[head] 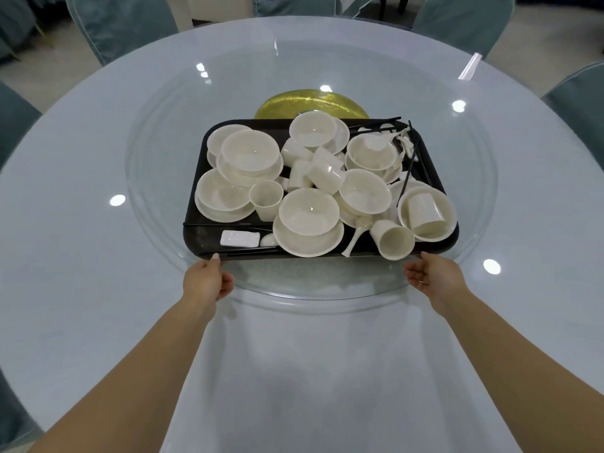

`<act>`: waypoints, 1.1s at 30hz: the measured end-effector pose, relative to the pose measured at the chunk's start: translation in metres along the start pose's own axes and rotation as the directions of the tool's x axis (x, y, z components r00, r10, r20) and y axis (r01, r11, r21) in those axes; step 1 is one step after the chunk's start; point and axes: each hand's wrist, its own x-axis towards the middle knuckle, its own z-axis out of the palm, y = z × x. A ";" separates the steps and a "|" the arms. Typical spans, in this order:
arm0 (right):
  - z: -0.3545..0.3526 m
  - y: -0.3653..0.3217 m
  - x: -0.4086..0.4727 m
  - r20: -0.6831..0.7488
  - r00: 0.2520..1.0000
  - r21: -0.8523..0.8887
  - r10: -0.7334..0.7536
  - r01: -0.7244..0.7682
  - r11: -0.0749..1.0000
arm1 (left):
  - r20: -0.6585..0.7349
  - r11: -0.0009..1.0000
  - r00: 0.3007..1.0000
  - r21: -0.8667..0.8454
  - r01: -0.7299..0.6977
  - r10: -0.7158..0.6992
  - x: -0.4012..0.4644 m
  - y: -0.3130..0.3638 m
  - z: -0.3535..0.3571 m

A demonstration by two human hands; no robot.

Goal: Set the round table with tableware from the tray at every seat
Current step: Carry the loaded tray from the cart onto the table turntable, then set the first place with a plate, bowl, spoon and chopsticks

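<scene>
A black tray (196, 238) sits on the glass turntable (150, 178) of the round table (81, 289). It is piled with white bowls (309, 212), plates (307, 246), cups (392, 240), several tipped on their sides, a spoon (354, 237), a white rest (240, 238) and black chopsticks (410, 168). My left hand (209, 279) is at the tray's near left corner, thumb tip touching the rim, fingers loosely curled and holding nothing. My right hand (431, 276) is at the near right corner, thumb just by the rim, fingers relaxed and empty.
A gold disc (310, 104) lies under the glass behind the tray. Chairs in grey-green covers ring the table: far left (121, 24), far right (464, 21), right (578, 103) and left (13, 119). A pale cloth covers the tabletop.
</scene>
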 end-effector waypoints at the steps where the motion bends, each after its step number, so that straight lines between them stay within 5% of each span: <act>1: 0.000 0.002 -0.002 0.001 1.000 -0.001 -0.013 0.013 1.000 | -0.003 1.000 1.000 0.014 -0.002 0.002 -0.001 -0.001 -0.001; 19: -0.050 0.046 -0.103 0.171 0.983 -0.135 0.069 -0.046 0.990 | 0.249 0.993 0.966 0.108 0.042 -0.068 -0.151 -0.046 0.025; 33: -0.103 0.064 -0.190 0.194 0.981 -0.043 0.024 -0.015 0.999 | 0.342 0.988 0.939 0.155 -0.013 -0.041 -0.238 -0.076 0.016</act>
